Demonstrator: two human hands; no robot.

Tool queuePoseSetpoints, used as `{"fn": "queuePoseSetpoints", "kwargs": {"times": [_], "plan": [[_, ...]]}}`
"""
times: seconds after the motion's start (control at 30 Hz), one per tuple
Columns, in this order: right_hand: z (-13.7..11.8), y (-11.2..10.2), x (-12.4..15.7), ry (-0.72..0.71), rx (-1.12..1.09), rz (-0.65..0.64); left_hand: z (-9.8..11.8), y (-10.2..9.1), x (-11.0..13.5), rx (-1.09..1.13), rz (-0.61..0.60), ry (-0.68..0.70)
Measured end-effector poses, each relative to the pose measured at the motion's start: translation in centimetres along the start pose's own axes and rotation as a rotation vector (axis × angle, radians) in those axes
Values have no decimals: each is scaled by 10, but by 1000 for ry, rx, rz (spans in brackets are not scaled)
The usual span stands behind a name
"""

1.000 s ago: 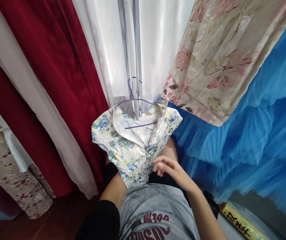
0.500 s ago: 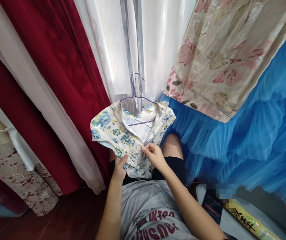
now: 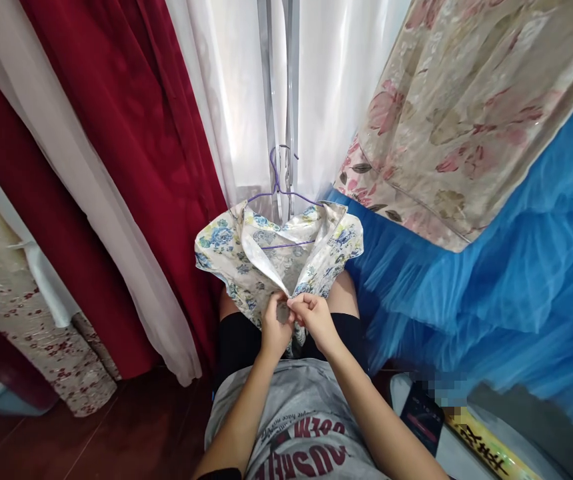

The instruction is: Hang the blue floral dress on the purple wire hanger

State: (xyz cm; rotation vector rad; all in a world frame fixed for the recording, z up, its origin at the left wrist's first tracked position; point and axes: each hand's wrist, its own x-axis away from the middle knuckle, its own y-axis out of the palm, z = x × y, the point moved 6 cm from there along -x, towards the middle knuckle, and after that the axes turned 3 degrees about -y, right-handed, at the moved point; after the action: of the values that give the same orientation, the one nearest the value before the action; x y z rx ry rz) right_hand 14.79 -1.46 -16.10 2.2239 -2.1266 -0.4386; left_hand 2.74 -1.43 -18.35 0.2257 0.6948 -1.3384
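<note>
A short-sleeved blouse (image 3: 231, 257), cream with blue flowers, lies over my lap on a purple wire hanger (image 3: 277, 187). Its front edges part in a V at the neck and come together at my fingers. My left hand (image 3: 277, 325) pinches the front edge of the cloth just below the V. Beside it, almost touching, my right hand (image 3: 313, 319) grips the other edge with thumb and forefinger. Whatever small fastening may lie between the fingertips is hidden.
Red curtain cloth (image 3: 131, 147) hangs at the left, white cloth (image 3: 239, 87) behind the hanger. A pink-flowered garment (image 3: 446, 133) and blue ruffled tulle (image 3: 466, 300) hang at the right. A phone (image 3: 420, 415) and a yellow package (image 3: 489, 443) lie low at the right.
My left hand has moved from the blouse's lower left side up to the front edge, next to my right hand. The neck opening looks straighter and wider.
</note>
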Motion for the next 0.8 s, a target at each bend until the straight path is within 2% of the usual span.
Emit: {"fn": "queuePoseSetpoints", "kwargs": {"times": [0.1,0.17,0.33,0.4,0.5,0.6,0.7,0.77,0.8], "plan": [[-9,2,-5,-5,32,-16,2,8,-4,-15,-8,-1],[-26,3,-15,-37,15,-20,-2,6,-6,-45,-41,10],[-92,11,-66,-161,-65,6,-15,-6,-11,-7,-213,-74],[-115,18,-89,-167,-105,18,-17,-11,-16,15,-296,-122],[-139,28,-114,-159,-155,32,-22,-15,-23,11,-422,-170],[-155,32,-122,-205,-151,41,-39,-10,-23,13,-498,-232],[-159,34,-115,-233,-119,19,-52,-6,-23,-9,-466,-234],[-158,35,-107,-248,-97,0,-42,-8,-32,-25,-387,-154],[-158,35,-103,-257,-85,-11,-31,-13,-41,-25,-327,-97]]}}
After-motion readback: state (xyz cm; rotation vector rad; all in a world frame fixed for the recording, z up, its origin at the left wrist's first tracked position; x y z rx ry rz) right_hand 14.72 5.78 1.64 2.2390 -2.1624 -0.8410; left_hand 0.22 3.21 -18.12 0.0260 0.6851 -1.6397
